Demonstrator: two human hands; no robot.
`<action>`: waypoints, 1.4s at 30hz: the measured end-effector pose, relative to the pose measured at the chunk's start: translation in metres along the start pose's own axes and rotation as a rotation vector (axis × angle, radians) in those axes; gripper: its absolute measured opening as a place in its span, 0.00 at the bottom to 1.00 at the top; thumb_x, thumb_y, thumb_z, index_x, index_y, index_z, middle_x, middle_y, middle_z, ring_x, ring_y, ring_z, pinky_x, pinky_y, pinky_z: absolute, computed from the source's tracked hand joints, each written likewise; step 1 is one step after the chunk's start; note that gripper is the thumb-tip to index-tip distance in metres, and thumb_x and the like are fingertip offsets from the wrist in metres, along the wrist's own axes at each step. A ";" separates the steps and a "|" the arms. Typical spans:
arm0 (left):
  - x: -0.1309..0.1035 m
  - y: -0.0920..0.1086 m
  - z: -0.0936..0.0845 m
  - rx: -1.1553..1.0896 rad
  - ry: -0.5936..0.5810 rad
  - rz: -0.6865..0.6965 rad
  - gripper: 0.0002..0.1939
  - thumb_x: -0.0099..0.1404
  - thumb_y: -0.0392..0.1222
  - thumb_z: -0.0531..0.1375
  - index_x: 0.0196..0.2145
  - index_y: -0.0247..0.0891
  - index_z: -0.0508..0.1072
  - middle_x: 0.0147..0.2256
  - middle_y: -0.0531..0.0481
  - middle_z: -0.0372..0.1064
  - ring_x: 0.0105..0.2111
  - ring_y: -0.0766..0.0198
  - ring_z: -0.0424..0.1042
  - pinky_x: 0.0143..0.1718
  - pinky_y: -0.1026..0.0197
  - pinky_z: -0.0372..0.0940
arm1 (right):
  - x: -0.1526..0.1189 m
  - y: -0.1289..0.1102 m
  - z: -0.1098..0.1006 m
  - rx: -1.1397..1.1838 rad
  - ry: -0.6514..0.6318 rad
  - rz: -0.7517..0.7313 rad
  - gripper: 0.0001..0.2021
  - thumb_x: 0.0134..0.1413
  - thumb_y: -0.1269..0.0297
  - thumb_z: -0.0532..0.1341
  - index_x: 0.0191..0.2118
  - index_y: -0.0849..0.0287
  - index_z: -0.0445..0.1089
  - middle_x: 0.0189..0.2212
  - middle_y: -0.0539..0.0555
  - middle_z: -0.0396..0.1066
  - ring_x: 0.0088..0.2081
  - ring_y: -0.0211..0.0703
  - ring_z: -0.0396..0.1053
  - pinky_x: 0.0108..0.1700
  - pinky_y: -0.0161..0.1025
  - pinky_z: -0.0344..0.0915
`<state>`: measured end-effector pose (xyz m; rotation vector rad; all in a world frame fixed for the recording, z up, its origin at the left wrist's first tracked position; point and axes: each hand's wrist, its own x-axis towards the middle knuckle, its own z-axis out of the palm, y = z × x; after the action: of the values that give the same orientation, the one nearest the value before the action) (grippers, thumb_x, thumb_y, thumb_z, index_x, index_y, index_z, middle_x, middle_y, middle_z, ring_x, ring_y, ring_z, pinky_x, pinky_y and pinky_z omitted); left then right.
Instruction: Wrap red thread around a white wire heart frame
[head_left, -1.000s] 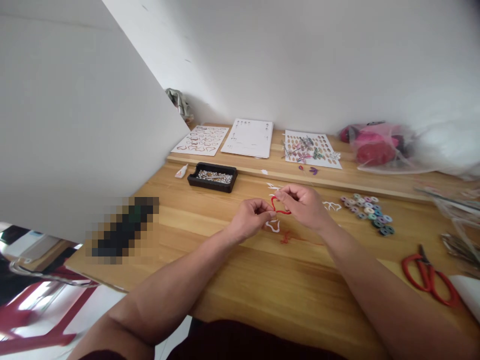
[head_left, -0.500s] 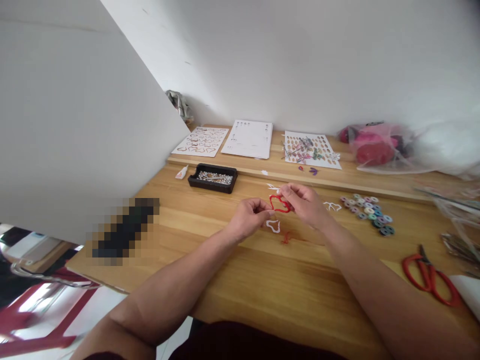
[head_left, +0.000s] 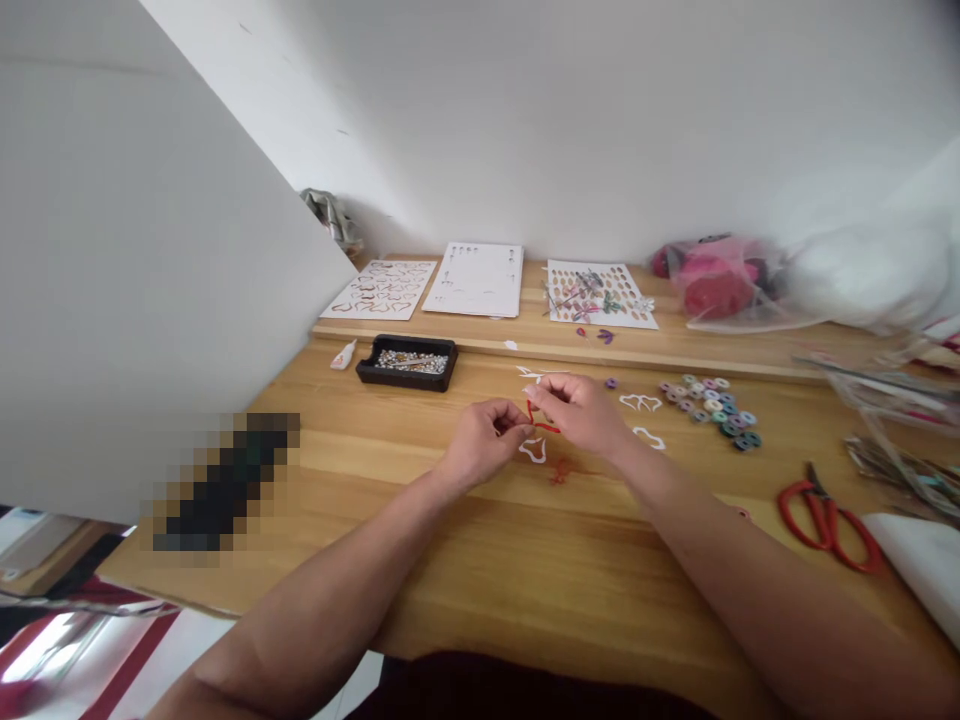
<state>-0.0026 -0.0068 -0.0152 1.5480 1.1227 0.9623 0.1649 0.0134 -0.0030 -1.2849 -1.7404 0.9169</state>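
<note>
Between my two hands is a red curved outline piece [head_left: 548,428], partly covered by the fingers. My left hand [head_left: 489,438] pinches its left corner between thumb and fingertips. Closed over its upper right side is my right hand [head_left: 576,408], with the thumb and index finger together at the top. A white wing-shaped outline [head_left: 533,452] lies on the table just below the hands, and a tangle of red thread [head_left: 559,472] lies beside it. Thin white cut pieces [head_left: 531,373] are behind my right hand.
Thread spools [head_left: 712,405] and white outlines [head_left: 641,403] lie to the right, with red-handled scissors [head_left: 829,520] nearer. A black tray of beads [head_left: 409,364] and a small glue bottle [head_left: 343,355] stand left. Patterned sheets [head_left: 472,280] rest on the raised back ledge.
The view has shifted, so table items appear further left. My right hand has turned and now covers more of the red piece. A purple spool and another white outline have come into sight.
</note>
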 end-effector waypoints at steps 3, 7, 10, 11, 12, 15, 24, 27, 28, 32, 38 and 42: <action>0.000 -0.001 0.000 0.025 -0.012 0.012 0.07 0.57 0.41 0.63 0.26 0.34 0.72 0.23 0.53 0.68 0.22 0.71 0.61 0.25 0.67 0.55 | -0.001 -0.003 -0.002 -0.077 0.016 -0.056 0.16 0.58 0.53 0.58 0.25 0.58 0.67 0.20 0.48 0.60 0.25 0.36 0.54 0.28 0.36 0.51; -0.001 -0.002 0.000 -0.018 -0.033 0.020 0.09 0.58 0.43 0.63 0.27 0.34 0.72 0.24 0.53 0.68 0.22 0.71 0.61 0.25 0.67 0.56 | -0.002 -0.004 0.002 0.129 0.019 -0.028 0.17 0.57 0.54 0.60 0.22 0.58 0.63 0.18 0.45 0.55 0.22 0.33 0.50 0.26 0.36 0.49; -0.001 -0.002 -0.001 -0.038 -0.039 0.002 0.10 0.58 0.44 0.64 0.28 0.34 0.72 0.24 0.53 0.68 0.22 0.71 0.62 0.25 0.67 0.57 | -0.001 -0.002 0.005 0.279 0.013 0.044 0.18 0.55 0.51 0.62 0.22 0.58 0.62 0.18 0.44 0.55 0.21 0.33 0.50 0.25 0.35 0.48; -0.001 -0.002 -0.001 -0.039 -0.033 -0.005 0.10 0.57 0.44 0.64 0.27 0.34 0.72 0.24 0.53 0.68 0.22 0.71 0.62 0.24 0.67 0.58 | 0.000 -0.001 0.005 0.294 0.005 0.060 0.19 0.54 0.49 0.63 0.23 0.58 0.63 0.18 0.44 0.55 0.21 0.33 0.50 0.25 0.35 0.49; 0.000 -0.002 -0.002 -0.042 -0.022 -0.011 0.10 0.57 0.44 0.64 0.27 0.34 0.72 0.24 0.53 0.67 0.22 0.72 0.61 0.24 0.67 0.58 | 0.000 0.000 0.003 0.290 -0.004 0.071 0.19 0.54 0.47 0.63 0.24 0.58 0.64 0.18 0.45 0.56 0.22 0.33 0.51 0.26 0.35 0.49; 0.003 -0.003 -0.004 -0.084 0.036 -0.034 0.11 0.56 0.45 0.65 0.26 0.34 0.72 0.23 0.54 0.66 0.22 0.72 0.61 0.24 0.67 0.59 | 0.002 0.002 -0.004 0.173 -0.026 0.066 0.22 0.54 0.42 0.61 0.25 0.59 0.66 0.20 0.46 0.57 0.23 0.34 0.53 0.27 0.35 0.51; 0.006 -0.004 -0.005 -0.268 0.049 -0.110 0.13 0.52 0.47 0.66 0.26 0.33 0.71 0.23 0.54 0.65 0.20 0.73 0.61 0.23 0.68 0.60 | 0.002 0.002 -0.010 0.169 -0.091 -0.014 0.19 0.56 0.48 0.63 0.25 0.59 0.66 0.22 0.46 0.58 0.24 0.33 0.52 0.27 0.35 0.50; 0.006 -0.002 -0.006 -0.302 0.043 -0.109 0.14 0.52 0.48 0.67 0.26 0.33 0.71 0.22 0.55 0.65 0.20 0.73 0.60 0.22 0.68 0.60 | 0.002 0.002 -0.006 0.362 -0.102 0.042 0.19 0.52 0.48 0.65 0.25 0.58 0.65 0.20 0.45 0.57 0.22 0.32 0.50 0.25 0.34 0.48; 0.006 -0.002 -0.006 -0.312 0.046 -0.109 0.14 0.52 0.48 0.67 0.26 0.33 0.71 0.22 0.55 0.64 0.20 0.73 0.60 0.22 0.68 0.59 | 0.003 0.003 -0.005 0.400 -0.100 0.072 0.19 0.51 0.47 0.65 0.26 0.58 0.65 0.20 0.44 0.57 0.21 0.32 0.49 0.24 0.34 0.48; 0.006 -0.002 -0.007 -0.321 0.058 -0.118 0.14 0.52 0.48 0.67 0.26 0.33 0.71 0.22 0.54 0.65 0.20 0.73 0.61 0.23 0.68 0.60 | 0.003 0.004 -0.009 0.334 -0.082 0.096 0.19 0.55 0.45 0.63 0.28 0.58 0.67 0.21 0.45 0.58 0.22 0.33 0.52 0.24 0.34 0.48; 0.005 -0.003 -0.005 -0.233 0.024 -0.081 0.13 0.53 0.47 0.66 0.27 0.33 0.71 0.23 0.53 0.66 0.21 0.72 0.61 0.23 0.67 0.58 | 0.002 0.001 -0.011 0.140 -0.031 -0.044 0.17 0.56 0.50 0.62 0.26 0.59 0.67 0.23 0.48 0.62 0.26 0.35 0.56 0.29 0.35 0.54; 0.004 -0.002 -0.004 -0.200 0.041 -0.058 0.13 0.54 0.47 0.65 0.27 0.33 0.72 0.24 0.53 0.67 0.22 0.71 0.61 0.24 0.67 0.58 | 0.003 0.003 -0.003 0.249 -0.014 0.006 0.17 0.54 0.50 0.63 0.26 0.58 0.65 0.22 0.46 0.59 0.24 0.34 0.53 0.27 0.35 0.52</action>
<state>-0.0059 -0.0015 -0.0163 1.3334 1.0602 1.0377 0.1688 0.0174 -0.0040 -1.1232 -1.5768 1.1098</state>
